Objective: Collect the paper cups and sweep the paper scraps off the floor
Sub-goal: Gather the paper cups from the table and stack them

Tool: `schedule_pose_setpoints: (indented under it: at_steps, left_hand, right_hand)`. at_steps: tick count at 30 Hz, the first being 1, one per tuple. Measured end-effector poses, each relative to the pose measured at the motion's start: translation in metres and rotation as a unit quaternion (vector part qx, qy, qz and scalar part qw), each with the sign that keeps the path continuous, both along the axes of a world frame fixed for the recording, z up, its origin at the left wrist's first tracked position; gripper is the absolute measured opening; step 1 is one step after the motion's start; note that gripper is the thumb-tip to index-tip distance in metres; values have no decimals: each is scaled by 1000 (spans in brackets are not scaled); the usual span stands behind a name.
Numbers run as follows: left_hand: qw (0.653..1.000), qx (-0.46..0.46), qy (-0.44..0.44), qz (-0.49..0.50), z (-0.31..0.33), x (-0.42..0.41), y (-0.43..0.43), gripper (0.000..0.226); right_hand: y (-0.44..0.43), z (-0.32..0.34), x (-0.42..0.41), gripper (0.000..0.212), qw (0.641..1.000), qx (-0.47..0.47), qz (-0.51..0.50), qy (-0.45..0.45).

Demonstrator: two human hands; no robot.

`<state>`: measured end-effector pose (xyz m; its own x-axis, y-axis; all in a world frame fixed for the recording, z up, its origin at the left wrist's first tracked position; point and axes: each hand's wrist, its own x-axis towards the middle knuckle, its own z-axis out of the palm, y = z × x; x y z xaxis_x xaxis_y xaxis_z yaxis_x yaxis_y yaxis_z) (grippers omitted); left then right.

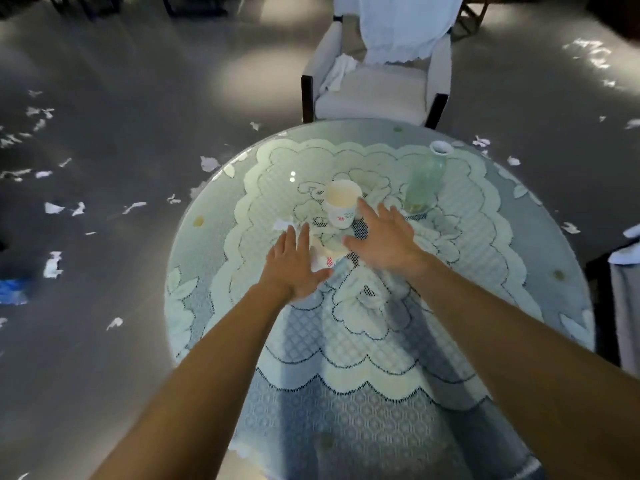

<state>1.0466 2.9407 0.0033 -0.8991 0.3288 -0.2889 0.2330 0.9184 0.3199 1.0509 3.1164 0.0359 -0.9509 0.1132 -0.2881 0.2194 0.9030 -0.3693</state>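
Note:
A white paper cup [341, 204] with a red mark stands upright near the middle of the round glass table [214, 244]. My right hand [384, 240] hovers just right of it, fingers spread, holding nothing. A second paper cup [327, 260] with a red leaf print lies on its side below the first, mostly hidden under my left hand [294, 268], whose fingers are apart above it. White paper scraps [53, 207] lie scattered over the grey floor to the left, and more scraps [481, 141] lie beyond the table's far right edge.
A lace cloth [346, 358] covers the table under the glass. A pale green vase [424, 181] stands right of the upright cup. A white armchair [377, 84] with a draped cloth faces the table's far side. Another seat [623, 289] sits at the right edge.

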Motion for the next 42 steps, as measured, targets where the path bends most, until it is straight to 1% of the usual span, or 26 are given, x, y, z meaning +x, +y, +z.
schedule_pose_setpoints:
  at_steps: [3, 5, 7, 9, 11, 13, 14, 16, 18, 19, 22, 23, 24, 26, 27, 29, 32, 34, 38, 40, 42]
  left_hand:
    - [999, -3, -37, -37, -19, -23, 10, 90]
    - [997, 3, -63, -53, -26, -33, 10, 87]
    - [995, 48, -69, -57, -29, -40, 0, 91]
    - [991, 127, -38, -35, -28, -47, -23, 94]
    - [979, 204, 22, 23, -28, -56, -55, 93]
    - [969, 227, 82, 58, -29, -68, -87, 94]
    - [965, 232, 97, 76, -29, -74, -101, 98]
    - [953, 263, 102, 113, -30, -86, -120, 106]
    - [938, 303, 104, 136, -32, -97, -131, 104]
    - [932, 314, 114, 142, -34, -103, -135, 101]
    - [928, 313, 140, 149, -36, -109, -137, 102]
    - [927, 314, 142, 148, -36, -111, -137, 103]
    - [927, 315, 141, 146, -37, -112, -136, 105]
    - [928, 321, 137, 134, -36, -113, -130, 109]
    - [927, 328, 131, 126, -34, -114, -125, 110]
    - [926, 341, 118, 109, -32, -115, -109, 112]
    - [929, 352, 87, 76, -28, -116, -84, 109]
    - [930, 356, 74, 54, -27, -118, -68, 107]
    - [931, 357, 63, 35, -27, -119, -46, 105]
    - [935, 349, 62, 25, -27, -118, -42, 104]
    - [938, 341, 60, 19, -29, -118, -41, 104]
  right_hand:
    - [-10, 0, -29, 82, 999, -5, -43, 14]
    - [-20, 0, -45, 78, 997, -7, -51, 55]
    - [-36, -1, -55, 67, 988, -39, -43, 141]
    - [-56, -4, -64, 53, 976, -78, -20, 201]
    - [-78, -11, -74, 44, 975, -115, -7, 193]
    - [-98, -23, -87, 43, 984, -122, -1, 133]
    - [-106, -29, -93, 45, 989, -115, 3, 92]
    - [-119, -42, -101, 52, 994, -103, 13, 20]
    - [-127, -54, -105, 59, 995, -98, -2, -22]
    - [-130, -59, -105, 57, 996, -85, -10, -30]
    - [-136, -65, -106, 32, 998, -49, -3, -37]
    - [-137, -63, -105, 27, 998, -59, 2, -34]
    - [-137, -59, -105, 23, 996, -87, -6, -13]
    - [-130, -40, -107, 17, 981, -165, -58, 79]
    - [-123, -28, -109, 16, 972, -174, -85, 135]
    - [-102, -6, -111, 14, 952, -169, -134, 218]
    - [-63, 16, -107, 14, 914, -177, -217, 293]
    - [-40, 20, -101, 14, 912, -150, -248, 292]
    - [-19, 10, -85, 13, 931, -134, -252, 229]
    - [-20, 1, -81, 16, 938, -134, -249, 203]
    - [-23, -10, -82, 23, 946, -95, -253, 176]
